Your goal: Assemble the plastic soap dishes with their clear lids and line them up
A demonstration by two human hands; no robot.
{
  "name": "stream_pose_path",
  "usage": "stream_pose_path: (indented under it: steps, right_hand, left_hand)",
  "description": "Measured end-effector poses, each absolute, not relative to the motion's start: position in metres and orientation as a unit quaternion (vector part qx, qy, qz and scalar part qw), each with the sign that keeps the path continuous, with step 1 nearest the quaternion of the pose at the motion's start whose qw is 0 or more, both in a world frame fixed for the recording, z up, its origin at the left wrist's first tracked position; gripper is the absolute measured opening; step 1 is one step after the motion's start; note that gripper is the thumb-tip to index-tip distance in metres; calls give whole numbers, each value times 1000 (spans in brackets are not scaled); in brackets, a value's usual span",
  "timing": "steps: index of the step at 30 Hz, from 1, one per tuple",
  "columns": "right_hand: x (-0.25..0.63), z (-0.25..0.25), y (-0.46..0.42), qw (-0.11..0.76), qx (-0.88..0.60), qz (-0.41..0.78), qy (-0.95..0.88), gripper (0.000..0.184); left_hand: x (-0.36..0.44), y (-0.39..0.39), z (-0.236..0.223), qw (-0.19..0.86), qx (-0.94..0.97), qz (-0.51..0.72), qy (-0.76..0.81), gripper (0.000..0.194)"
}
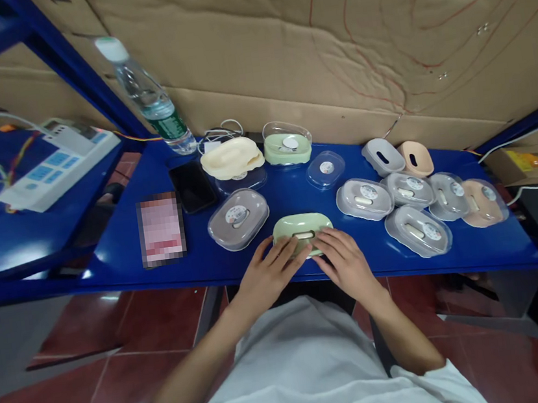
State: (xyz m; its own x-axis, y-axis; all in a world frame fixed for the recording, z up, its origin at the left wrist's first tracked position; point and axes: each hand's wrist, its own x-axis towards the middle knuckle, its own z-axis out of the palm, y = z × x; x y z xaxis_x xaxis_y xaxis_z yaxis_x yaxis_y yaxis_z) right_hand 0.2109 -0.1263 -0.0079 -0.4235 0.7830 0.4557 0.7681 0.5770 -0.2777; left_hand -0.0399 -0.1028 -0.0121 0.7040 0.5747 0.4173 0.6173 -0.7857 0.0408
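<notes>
A pale green oval soap box (320, 219) lies near the front edge of the blue table, with a dark slot and a small white piece in its middle. My left hand (270, 268) holds its left side, fingers bent over the top. On the right side, my right hand (347, 260) grips it with fingers over the top and the thumb low at the front. Their undersides are hidden. Close to my left hand is a grey soap box (238, 219) under a clear lid. Behind the green one lies a loose clear lid (326, 169).
Several lidded grey and peach soap boxes (418, 230) stand at right, with two uncovered ones (415, 158) behind. A cream tray (232, 158), another green box (287, 149), a water bottle (151, 101), a phone (192, 186) and a power strip (62, 172) are further left.
</notes>
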Motion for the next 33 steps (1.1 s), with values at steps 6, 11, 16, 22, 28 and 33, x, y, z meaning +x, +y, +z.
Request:
stream_pose_path:
  steps: [6,11,16,22,28,33]
  right_hand:
    - [213,6,-108,215,-423,13,-880,32]
    - [223,27,-39,159,-505,-39,-847,44]
    - [219,23,4,88,-561,-81,-819,57]
    - [214,23,-21,154,-537,-72,-826,33]
    - [218,12,-60,200,-476,22,-856,40]
    - [231,-2,-83,239,-548,13,-802,32]
  left_hand:
    - [-45,-96,-15,-14,-900,-264,-346,37]
    - [-42,-96,-12,-33,-883,-281,-374,31]
    - [-41,-97,-12,-37,-873,-295,-387,28]
    - [-40,-99,-17,-10,-837,-364,-409,10]
    - [-47,-100,-10,-66,-865,-358,-345,8]
    - [-53,-101,1,-121,-910,-295,-267,11]
